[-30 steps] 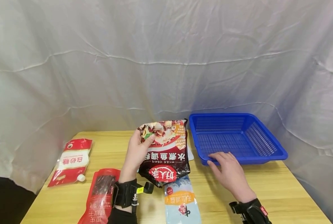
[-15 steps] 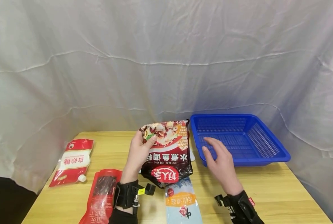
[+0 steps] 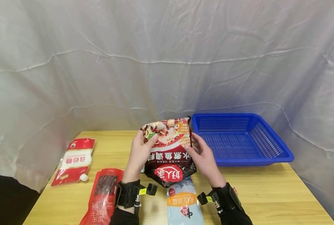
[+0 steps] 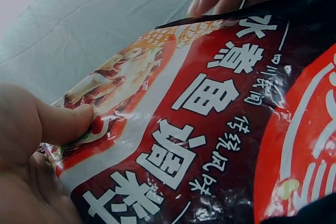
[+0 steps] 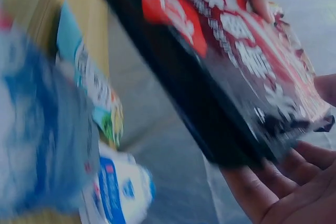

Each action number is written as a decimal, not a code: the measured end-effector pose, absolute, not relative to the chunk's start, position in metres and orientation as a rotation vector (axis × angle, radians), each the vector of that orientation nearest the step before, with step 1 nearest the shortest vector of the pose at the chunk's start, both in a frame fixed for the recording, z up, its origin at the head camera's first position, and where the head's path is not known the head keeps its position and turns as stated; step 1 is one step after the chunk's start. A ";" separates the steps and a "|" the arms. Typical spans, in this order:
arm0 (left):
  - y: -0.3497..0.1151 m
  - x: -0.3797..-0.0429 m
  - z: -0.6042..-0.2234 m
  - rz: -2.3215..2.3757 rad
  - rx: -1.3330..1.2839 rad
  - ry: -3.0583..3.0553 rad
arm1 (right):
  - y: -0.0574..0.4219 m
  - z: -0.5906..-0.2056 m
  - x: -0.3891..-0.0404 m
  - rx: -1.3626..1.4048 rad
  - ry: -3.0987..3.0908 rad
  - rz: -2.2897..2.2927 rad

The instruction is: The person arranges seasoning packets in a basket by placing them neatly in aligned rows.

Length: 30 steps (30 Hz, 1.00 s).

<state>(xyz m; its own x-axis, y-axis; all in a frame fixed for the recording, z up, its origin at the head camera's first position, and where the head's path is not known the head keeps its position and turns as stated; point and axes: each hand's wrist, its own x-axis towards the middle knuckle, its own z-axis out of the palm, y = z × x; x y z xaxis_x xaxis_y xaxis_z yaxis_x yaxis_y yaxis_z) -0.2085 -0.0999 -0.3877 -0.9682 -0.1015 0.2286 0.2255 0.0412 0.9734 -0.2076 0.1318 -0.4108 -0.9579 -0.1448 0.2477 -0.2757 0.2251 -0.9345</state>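
A dark red and black fish seasoning packet [image 3: 167,150] is held up over the table's middle, its print upside down in the head view. My left hand [image 3: 137,153] grips its left edge, thumb pressed on the food picture. At the opposite edge my right hand [image 3: 204,156] holds the packet, thumb in front and fingers behind; this hand [image 5: 294,192] is partly blurred in the right wrist view. Beneath the packet lies a light blue salt bag [image 3: 184,203], its far end hidden.
A blue plastic basket [image 3: 226,116] stands at the back right of the wooden table [image 3: 268,193]. On the left lie a red and white sugar pouch [image 3: 75,162] and a red dried chili bag [image 3: 103,193]. Grey cloth [image 3: 167,84] hangs behind.
My right hand has left the basket's near rim and moved left to the packet's right edge. The left hand keeps its grip, with the packet shifted slightly right.
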 end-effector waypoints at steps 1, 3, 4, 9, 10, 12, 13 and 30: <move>-0.100 -0.209 -0.387 -2.029 -0.121 -2.077 | 0.129 -0.411 -0.209 0.405 -2.363 1.890; -0.099 -0.209 -0.386 -2.040 -0.115 -2.067 | 0.125 -0.410 -0.211 0.408 -2.353 1.959; -0.099 -0.209 -0.385 -2.044 -0.112 -2.063 | 0.124 -0.410 -0.212 0.422 -2.343 1.986; -0.099 -0.209 -0.384 -2.060 -0.111 -2.056 | 0.118 -0.410 -0.215 0.470 -2.303 2.062; -0.099 -0.209 -0.384 -2.060 -0.109 -2.060 | 0.117 -0.410 -0.215 0.473 -2.297 2.070; -0.099 -0.208 -0.383 -2.067 -0.115 -2.066 | 0.118 -0.410 -0.214 0.466 -2.289 2.067; -0.100 -0.208 -0.383 -2.071 -0.124 -2.069 | 0.118 -0.410 -0.213 0.459 -2.285 2.065; -0.109 -0.207 -0.385 -2.127 -0.204 -2.157 | 0.136 -0.406 -0.210 0.473 -2.241 1.977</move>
